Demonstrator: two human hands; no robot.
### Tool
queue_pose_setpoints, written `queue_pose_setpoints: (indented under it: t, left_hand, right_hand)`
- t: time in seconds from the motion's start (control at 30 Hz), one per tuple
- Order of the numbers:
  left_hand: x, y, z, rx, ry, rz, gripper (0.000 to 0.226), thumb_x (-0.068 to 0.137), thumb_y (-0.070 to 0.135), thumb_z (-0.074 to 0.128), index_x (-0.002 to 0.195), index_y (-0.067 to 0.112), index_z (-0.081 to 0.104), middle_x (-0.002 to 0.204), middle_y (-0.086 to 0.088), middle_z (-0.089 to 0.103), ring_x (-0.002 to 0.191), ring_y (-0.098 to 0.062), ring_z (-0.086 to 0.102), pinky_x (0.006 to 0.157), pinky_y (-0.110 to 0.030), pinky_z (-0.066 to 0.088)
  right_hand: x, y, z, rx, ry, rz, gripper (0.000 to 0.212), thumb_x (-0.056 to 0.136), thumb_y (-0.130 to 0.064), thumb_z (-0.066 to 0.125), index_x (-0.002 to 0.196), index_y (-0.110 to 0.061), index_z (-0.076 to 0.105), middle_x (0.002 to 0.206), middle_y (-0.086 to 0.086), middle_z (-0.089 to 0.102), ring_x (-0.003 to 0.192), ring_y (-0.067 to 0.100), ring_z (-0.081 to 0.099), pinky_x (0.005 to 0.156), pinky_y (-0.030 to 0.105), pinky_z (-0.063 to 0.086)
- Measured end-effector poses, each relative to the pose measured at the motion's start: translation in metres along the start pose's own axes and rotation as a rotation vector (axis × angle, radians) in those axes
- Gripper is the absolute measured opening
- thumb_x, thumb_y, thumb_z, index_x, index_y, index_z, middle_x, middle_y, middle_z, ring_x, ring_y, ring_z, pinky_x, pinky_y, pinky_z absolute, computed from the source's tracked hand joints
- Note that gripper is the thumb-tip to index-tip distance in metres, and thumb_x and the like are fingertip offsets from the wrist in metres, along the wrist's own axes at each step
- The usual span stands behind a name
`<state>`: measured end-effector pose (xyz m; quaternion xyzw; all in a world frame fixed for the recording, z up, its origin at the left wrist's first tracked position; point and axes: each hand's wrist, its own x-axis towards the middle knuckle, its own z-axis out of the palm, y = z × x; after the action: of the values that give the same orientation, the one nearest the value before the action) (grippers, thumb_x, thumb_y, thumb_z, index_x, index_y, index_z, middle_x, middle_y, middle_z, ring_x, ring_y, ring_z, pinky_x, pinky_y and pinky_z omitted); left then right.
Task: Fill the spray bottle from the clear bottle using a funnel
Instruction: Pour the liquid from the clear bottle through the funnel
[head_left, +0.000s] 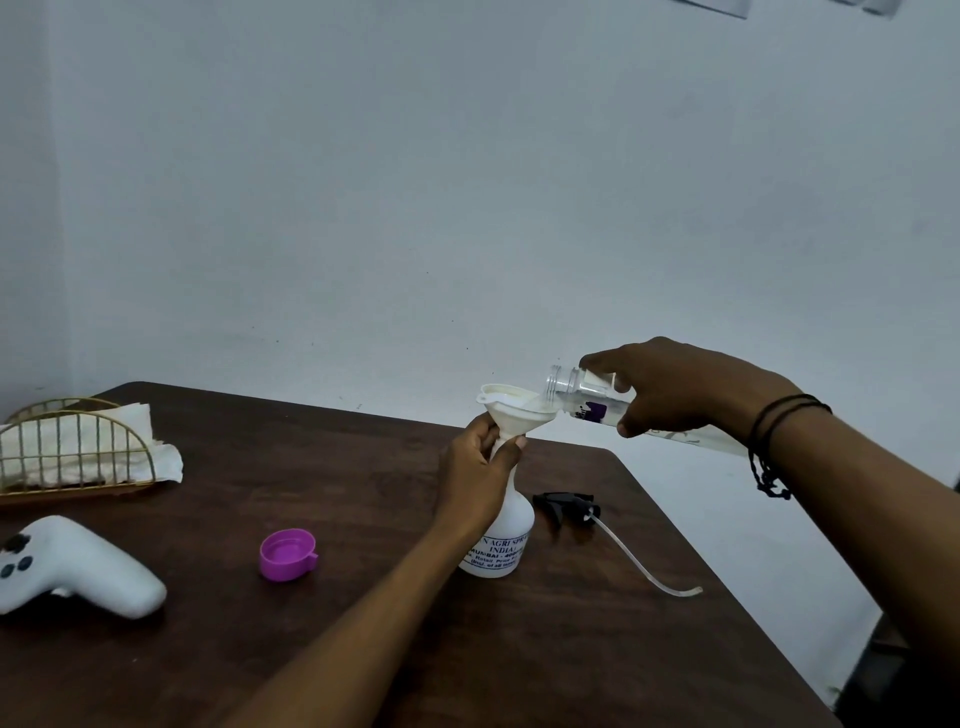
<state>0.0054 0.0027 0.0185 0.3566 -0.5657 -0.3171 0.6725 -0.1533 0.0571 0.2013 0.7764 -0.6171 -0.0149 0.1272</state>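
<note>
Spray bottle (501, 540) upright on the table (363, 649), funnel (514, 410) in its neck, clear bottle (592, 397) tipped over it.

From your head camera: your left hand (480, 467) grips the funnel stem and bottle neck, fingers curled round them. Your right hand (680, 387) is wrapped round the clear bottle, held nearly level, its mouth at the funnel rim and liquid running in. The black spray head (566, 505) with its tube lies just right of the bottle; a purple cap (287, 554) lies to its left.
</note>
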Motion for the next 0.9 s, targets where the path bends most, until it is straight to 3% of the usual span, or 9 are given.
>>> queue_pose_setpoints:
  t: [0.17, 0.6, 0.9]
  left_hand:
    - [-0.0003, 0.0015, -0.0001, -0.014, -0.005, 0.003, 0.027, 0.094, 0.014, 0.067, 0.112, 0.034, 0.064, 0.109, 0.012, 0.075, 0.105, -0.004, 0.069, 0.092, -0.029, 0.056]
    - [-0.0012, 0.0037, -0.0014, -0.004, 0.001, 0.011, 0.033, 0.093, 0.017, 0.068, 0.101, 0.048, 0.062, 0.092, 0.034, 0.07, 0.097, 0.01, 0.067, 0.08, -0.013, 0.053]
    - [-0.0013, 0.0037, -0.0014, -0.002, -0.004, 0.016, 0.031, 0.094, 0.016, 0.068, 0.106, 0.044, 0.062, 0.096, 0.03, 0.07, 0.096, 0.01, 0.067, 0.082, -0.013, 0.053]
  right_hand:
    - [-0.0015, -0.0009, -0.0027, -0.009, -0.001, 0.003, 0.065, 0.078, -0.022, 0.075, 0.136, -0.034, 0.046, 0.122, 0.001, 0.059, 0.098, 0.026, 0.06, 0.088, 0.043, 0.054]
    - [-0.002, -0.0025, -0.0038, -0.036, -0.009, -0.007, 0.061, 0.077, -0.022, 0.074, 0.132, -0.034, 0.048, 0.12, 0.003, 0.06, 0.1, 0.028, 0.06, 0.089, 0.045, 0.053]
    - [0.0016, -0.0014, -0.0041, -0.064, 0.011, -0.025, 0.055, 0.078, -0.02, 0.072, 0.125, -0.035, 0.05, 0.119, 0.001, 0.061, 0.102, 0.029, 0.061, 0.086, 0.042, 0.053]
